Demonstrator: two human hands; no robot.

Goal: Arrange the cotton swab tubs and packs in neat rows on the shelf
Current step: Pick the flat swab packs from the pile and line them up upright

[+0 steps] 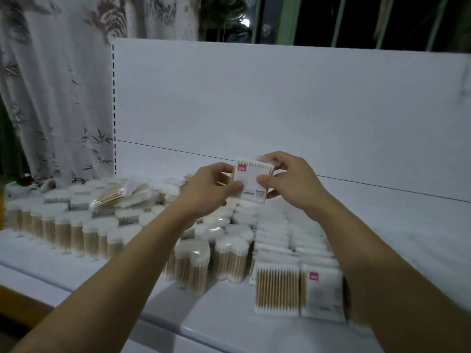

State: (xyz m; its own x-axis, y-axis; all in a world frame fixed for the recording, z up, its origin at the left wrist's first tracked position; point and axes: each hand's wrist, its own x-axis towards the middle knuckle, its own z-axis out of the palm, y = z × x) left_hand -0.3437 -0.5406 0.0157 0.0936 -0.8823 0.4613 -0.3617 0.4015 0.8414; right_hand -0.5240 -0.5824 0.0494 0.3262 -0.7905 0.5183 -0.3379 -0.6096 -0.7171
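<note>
**White shelf, swab stock: one pack in hand**

White shelf (395, 220) before a plain back panel (254, 98), with a patterned curtain (51, 85) at left.
- Item: round tubs (193, 261), upright in rows, left and centre.
- Item: flat packs (321, 289), filed on edge at front right.
- Item: loose heap (109, 197) behind the tubs, unsorted.
- Item: one pack (251, 182), which I hold raised above the rows. My left hand (206, 192) and right hand (293, 182) each pinch a side, label toward me. I judge this is to square it before filing.

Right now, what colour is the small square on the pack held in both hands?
Pinkish red square on the white pack; head view.
</note>
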